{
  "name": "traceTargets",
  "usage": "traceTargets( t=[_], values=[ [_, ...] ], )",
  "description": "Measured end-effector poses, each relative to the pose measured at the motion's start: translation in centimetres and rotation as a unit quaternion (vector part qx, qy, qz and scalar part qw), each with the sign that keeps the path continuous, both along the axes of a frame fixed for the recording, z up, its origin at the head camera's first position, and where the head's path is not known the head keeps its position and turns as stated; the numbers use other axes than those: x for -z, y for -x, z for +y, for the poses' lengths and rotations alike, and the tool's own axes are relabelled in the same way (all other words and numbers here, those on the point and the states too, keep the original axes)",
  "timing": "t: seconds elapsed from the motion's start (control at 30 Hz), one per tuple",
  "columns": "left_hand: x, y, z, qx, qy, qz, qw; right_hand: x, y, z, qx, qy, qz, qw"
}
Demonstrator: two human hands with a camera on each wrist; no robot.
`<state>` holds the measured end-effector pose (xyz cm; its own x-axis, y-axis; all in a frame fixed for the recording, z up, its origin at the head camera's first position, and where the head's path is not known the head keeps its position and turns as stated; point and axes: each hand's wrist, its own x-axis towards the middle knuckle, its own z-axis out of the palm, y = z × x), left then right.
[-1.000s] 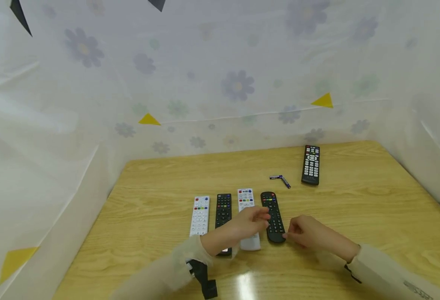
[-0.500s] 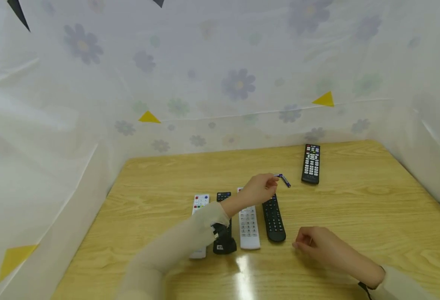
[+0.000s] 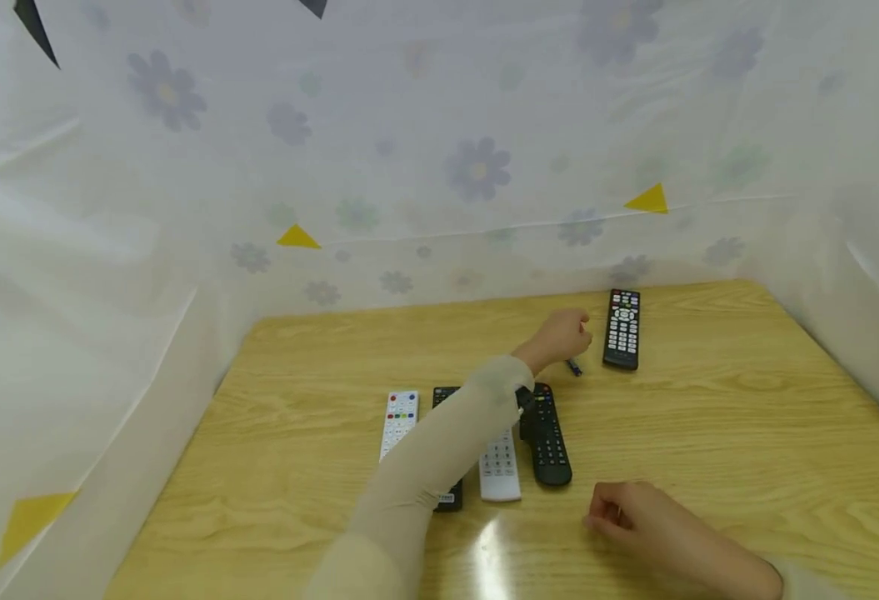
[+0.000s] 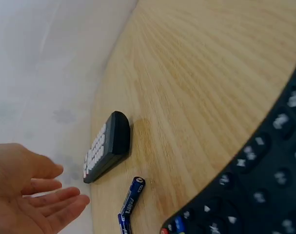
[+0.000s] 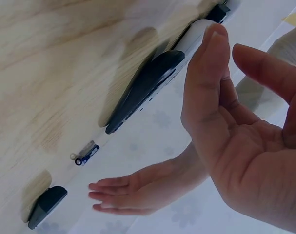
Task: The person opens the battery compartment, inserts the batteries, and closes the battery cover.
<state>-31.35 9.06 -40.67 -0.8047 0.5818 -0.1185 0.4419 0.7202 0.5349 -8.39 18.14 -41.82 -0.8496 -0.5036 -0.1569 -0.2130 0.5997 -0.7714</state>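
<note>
My left hand [image 3: 561, 335] reaches across to the back of the table, above two AAA batteries [image 4: 132, 196] and just left of a black remote control with white buttons [image 3: 622, 329]. In the left wrist view its fingers [image 4: 55, 207] are loosely extended and hold nothing. The hand covers most of the batteries in the head view. Low over the front right of the table, my right hand [image 3: 645, 529] is loosely curled with nothing in it. The nearest thing to it is a black remote control [image 3: 553, 454] with a rounded end.
Left of that remote lie a white remote [image 3: 499, 475], another black remote [image 3: 450, 500] and another white remote [image 3: 400, 417], side by side. My left sleeve [image 3: 424, 467] hides parts of them. A floral plastic curtain [image 3: 409, 183] borders the wooden table [image 3: 304, 358].
My left hand has moved from over the row of remotes, up and right past the batteries toward the far remote. My right hand has drawn back from the rounded black remote toward the front edge.
</note>
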Motion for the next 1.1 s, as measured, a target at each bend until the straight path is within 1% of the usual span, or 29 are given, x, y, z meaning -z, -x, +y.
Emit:
traceTargets(
  t=[0.07,0.1,0.13,0.17,0.23,0.3,0.4,0.47,0.53,0.6,0.63,0.7,0.83,0.9,0.97,1.07,1.1],
  values=[
    [0.4,0.4,1.3,0.019,0.051,0.016,0.9984,0.1,-0.2,-0.1,-0.002,-0.004,-0.011,0.9999],
    [0.5,0.5,1.9,0.032,0.082,0.026,0.9957,0.1,-0.2,-0.2,-0.003,-0.006,-0.017,0.9998],
    [0.7,0.6,2.4,0.046,0.116,0.041,0.9913,0.1,-0.3,-0.2,-0.004,-0.007,-0.023,0.9997],
    [0.7,0.5,2.9,0.060,0.144,0.048,0.9865,0.1,-0.4,-0.3,-0.006,-0.009,-0.022,0.9997],
    [0.9,0.4,3.8,0.080,0.192,0.044,0.9771,0.1,-0.5,-0.4,-0.009,-0.013,-0.027,0.9995],
    [1.2,0.2,4.4,0.099,0.233,0.037,0.9667,0.1,-0.5,-0.5,-0.014,-0.014,-0.013,0.9997],
    [1.5,-0.1,4.9,0.117,0.269,0.023,0.9557,0.1,-0.5,-0.7,-0.016,-0.017,0.002,0.9997],
    [1.6,-0.3,5.1,0.136,0.291,0.036,0.9462,0.0,-0.5,-0.8,-0.017,-0.019,0.017,0.9995],
    [1.8,-0.4,5.2,0.147,0.307,0.045,0.9393,-0.2,-0.5,-1.0,-0.014,-0.021,0.019,0.9995],
    [1.8,-0.5,5.2,0.155,0.316,0.054,0.9346,-0.3,-0.5,-1.1,-0.014,-0.022,0.023,0.9994],
    [1.8,-0.5,5.2,0.157,0.316,0.057,0.9341,-0.4,-0.5,-1.1,-0.014,-0.023,0.023,0.9994],
    [1.8,-0.5,5.2,0.157,0.309,0.059,0.9362,-0.5,-0.5,-1.2,-0.013,-0.024,0.021,0.9994],
    [1.6,-0.7,4.9,0.153,0.278,0.066,0.9462,-0.6,-0.5,-1.3,-0.010,-0.027,0.022,0.9993],
    [1.4,-0.9,4.8,0.151,0.267,0.074,0.9489,-0.6,-0.5,-1.3,-0.010,-0.028,0.026,0.9992],
    [1.3,-1.0,4.7,0.151,0.263,0.091,0.9485,-0.6,-0.5,-1.3,-0.009,-0.028,0.025,0.9993],
    [1.4,-1.1,4.7,0.151,0.270,0.117,0.9439,-0.6,-0.6,-1.3,-0.008,-0.027,0.014,0.9995],
    [1.5,-1.2,4.8,0.148,0.269,0.121,0.9440,-0.6,-0.6,-1.3,-0.008,-0.026,0.011,0.9996]
  ],
)
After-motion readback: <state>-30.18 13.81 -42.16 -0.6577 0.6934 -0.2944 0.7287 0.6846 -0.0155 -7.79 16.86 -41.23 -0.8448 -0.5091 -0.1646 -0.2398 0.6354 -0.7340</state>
